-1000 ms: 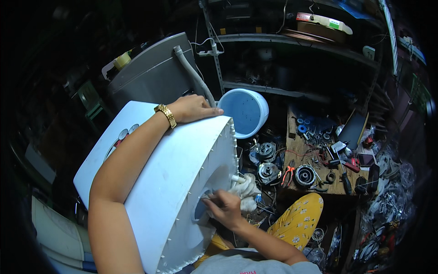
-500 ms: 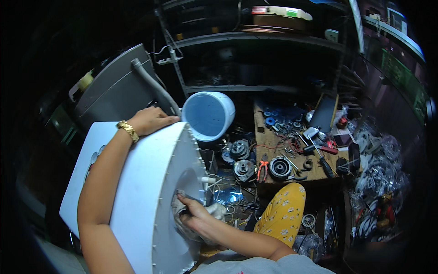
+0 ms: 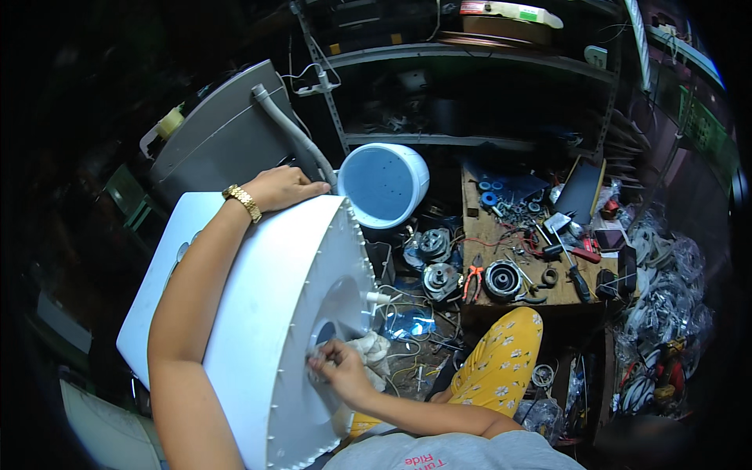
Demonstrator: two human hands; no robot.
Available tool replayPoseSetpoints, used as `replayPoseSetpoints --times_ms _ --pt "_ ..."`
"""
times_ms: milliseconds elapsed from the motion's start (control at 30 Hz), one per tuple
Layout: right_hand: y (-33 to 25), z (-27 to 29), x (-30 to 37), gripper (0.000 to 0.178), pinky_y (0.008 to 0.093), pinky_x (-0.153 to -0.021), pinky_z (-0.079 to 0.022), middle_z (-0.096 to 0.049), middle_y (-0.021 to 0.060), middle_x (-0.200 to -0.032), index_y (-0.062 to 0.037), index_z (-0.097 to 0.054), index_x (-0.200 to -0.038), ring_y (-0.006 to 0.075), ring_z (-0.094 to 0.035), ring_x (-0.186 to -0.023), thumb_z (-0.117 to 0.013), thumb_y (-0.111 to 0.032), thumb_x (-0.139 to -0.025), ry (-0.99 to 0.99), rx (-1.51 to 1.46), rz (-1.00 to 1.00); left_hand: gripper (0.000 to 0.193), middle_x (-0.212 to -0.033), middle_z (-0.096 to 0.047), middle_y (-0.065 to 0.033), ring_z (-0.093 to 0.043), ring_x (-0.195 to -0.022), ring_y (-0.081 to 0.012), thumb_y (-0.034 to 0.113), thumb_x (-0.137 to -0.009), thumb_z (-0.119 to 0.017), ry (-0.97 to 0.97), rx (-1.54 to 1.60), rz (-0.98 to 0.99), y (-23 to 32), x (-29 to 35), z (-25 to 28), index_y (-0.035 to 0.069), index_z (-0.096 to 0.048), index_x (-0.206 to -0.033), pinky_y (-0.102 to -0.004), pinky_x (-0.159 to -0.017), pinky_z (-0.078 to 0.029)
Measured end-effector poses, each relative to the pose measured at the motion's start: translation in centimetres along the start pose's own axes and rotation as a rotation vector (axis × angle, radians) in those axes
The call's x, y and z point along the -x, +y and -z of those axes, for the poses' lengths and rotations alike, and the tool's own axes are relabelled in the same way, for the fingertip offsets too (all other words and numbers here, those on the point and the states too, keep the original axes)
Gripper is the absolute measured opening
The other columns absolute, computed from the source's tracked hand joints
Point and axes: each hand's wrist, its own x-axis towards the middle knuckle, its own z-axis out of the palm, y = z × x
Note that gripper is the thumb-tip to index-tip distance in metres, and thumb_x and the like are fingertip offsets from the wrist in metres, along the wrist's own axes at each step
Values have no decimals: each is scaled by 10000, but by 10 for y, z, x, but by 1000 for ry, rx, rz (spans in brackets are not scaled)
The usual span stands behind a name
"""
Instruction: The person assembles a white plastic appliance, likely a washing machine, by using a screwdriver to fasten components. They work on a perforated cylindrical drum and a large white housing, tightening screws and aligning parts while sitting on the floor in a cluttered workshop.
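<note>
A large white plastic appliance housing (image 3: 274, 266) lies tipped on its side before me, its ribbed rim toward the right. My left arm reaches across it, and my left hand (image 3: 283, 189), with a gold watch at the wrist, grips its far upper edge. A round recess with a dark opening (image 3: 325, 332) shows in the housing's right face. Just below the opening, my right hand (image 3: 343, 374) is closed in a pinch at the recess; what its fingertips hold is too small to make out. Behind that hand hangs a whitish cloth (image 3: 374, 351).
A white tub (image 3: 384, 186) lies beyond the housing, near a grey panel with a hose (image 3: 294, 133). At right, a wooden bench (image 3: 489, 235) bears orange-handled pliers (image 3: 473, 280), a screwdriver (image 3: 578, 282) and a round black part (image 3: 503, 279). Plastic-wrapped parts (image 3: 662, 298) pile up beyond.
My right hand has drawn down from the opening, and the cloth it held there is now behind it. My left hand stays on the edge. The whole view has shifted slightly.
</note>
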Motion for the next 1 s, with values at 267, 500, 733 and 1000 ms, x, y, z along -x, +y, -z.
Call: replayPoseSetpoints --times_ms 267,500,733,1000 --pt "-16 -9 -14 67 266 -744 -528 -615 56 -871 -24 -546 -949 124 -611 -827 -590 -69 -924 40 -310 -150 574 -767 -706 -136 -672 -625 -201 557 -921 -480 83 4 71 -3 12 7 53 -755 -941 -309 -657 -521" --pt "39 24 3 164 287 -613 -451 -615 47 -785 -29 -603 -852 185 -538 -721 -715 -19 -733 -195 689 873 549 -762 -705 -127 -674 -638 -209 531 -925 -485 36 31 74 -23 18 3 52 -750 -952 -314 -658 -521" --pt "-3 87 -62 62 341 -585 -460 -672 24 -857 -88 -602 -774 209 -512 -640 -660 -101 -755 -451 1279 1480 566 -804 -693 -196 -676 -709 -268 510 -922 -486 106 63 118 -34 25 11 2 -728 -979 -323 -695 -523" --pt "-86 130 -17 305 377 -741 -469 -655 111 -993 -62 -659 -1015 281 -578 -836 -718 -241 -775 -219 1612 624 530 -829 -694 -199 -661 -680 -224 475 -917 -512 196 90 116 -71 53 12 -4 -739 -929 -313 -642 -509"
